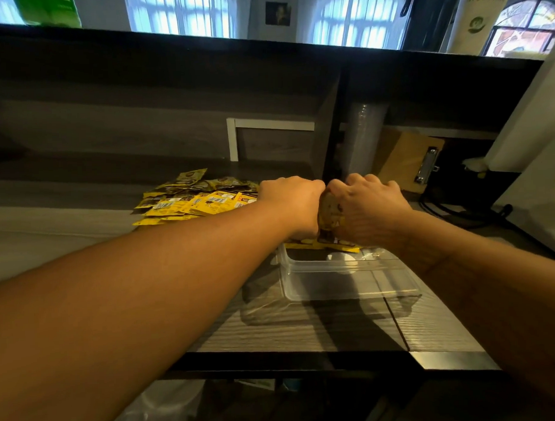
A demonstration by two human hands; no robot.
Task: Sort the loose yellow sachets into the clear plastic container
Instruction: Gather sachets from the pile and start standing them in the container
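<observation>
Here, both hands are meeting over the grey wooden counter [305, 329]: the right hand [369, 207] is gripping yellow sachets [328, 216], the left hand [290, 199] is curling against them, though its hold is hidden. A loose pile [194, 199] is lying at ten o'clock of the clear container [351, 278]; arched windows [181, 12] are glowing behind.

Dark wood-grain counter [305, 332] w/ raised back ledge [170, 56]; arched windows [181, 15] far, bright daylight; clipboard [406, 161] leaning far right.

On the counter [305, 332]: plastic container [351, 280] at the near right, loose pile of sachets [194, 199] behind it to the left, both hands [293, 197] [369, 207] side by side above its far rim, apparently holding sachets [328, 221] between them, clipboard [408, 160] behind, to the right.
</observation>
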